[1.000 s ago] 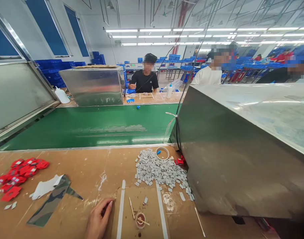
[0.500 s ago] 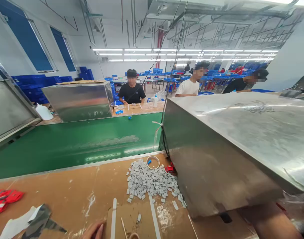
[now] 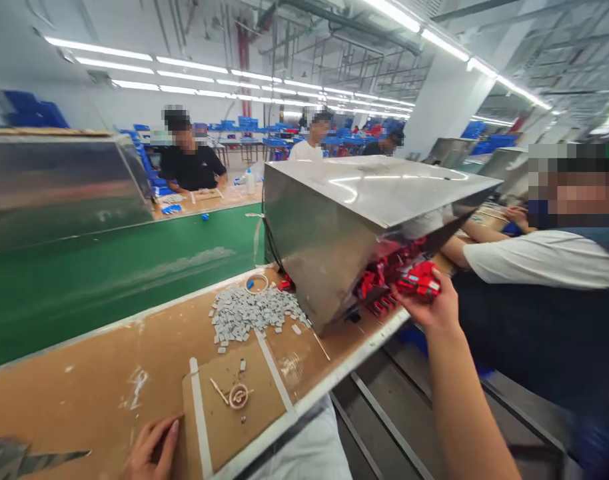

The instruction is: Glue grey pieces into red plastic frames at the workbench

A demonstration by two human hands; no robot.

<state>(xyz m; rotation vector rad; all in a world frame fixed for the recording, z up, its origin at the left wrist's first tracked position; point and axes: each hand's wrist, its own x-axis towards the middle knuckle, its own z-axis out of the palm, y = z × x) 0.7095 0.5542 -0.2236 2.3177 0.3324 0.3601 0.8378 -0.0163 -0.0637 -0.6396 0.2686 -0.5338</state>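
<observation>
My right hand [image 3: 429,303] reaches far to the right and grips a clump of red plastic parts [image 3: 418,280] beside the open side of a large steel box [image 3: 354,220]. More red parts [image 3: 379,283] lie piled under that box's edge. My left hand [image 3: 152,448] rests flat on the brown worktop [image 3: 99,387], fingers loosely curled, at the left edge of a cardboard pad [image 3: 234,400]. On the pad sit a small round cap [image 3: 238,396] and a thin stick [image 3: 218,391]. A heap of small grey pieces [image 3: 252,312] lies beyond the pad.
A green conveyor belt [image 3: 109,273] runs behind the worktop, with another steel box [image 3: 59,187] at the left. A co-worker in a white sleeve [image 3: 534,260] sits close on the right. Other people work across the belt. A tape ring [image 3: 257,282] lies by the grey heap.
The view has swung right. My right arm came into sight and took hold of red parts beside the steel box. My left hand stays on the worktop by the pad.
</observation>
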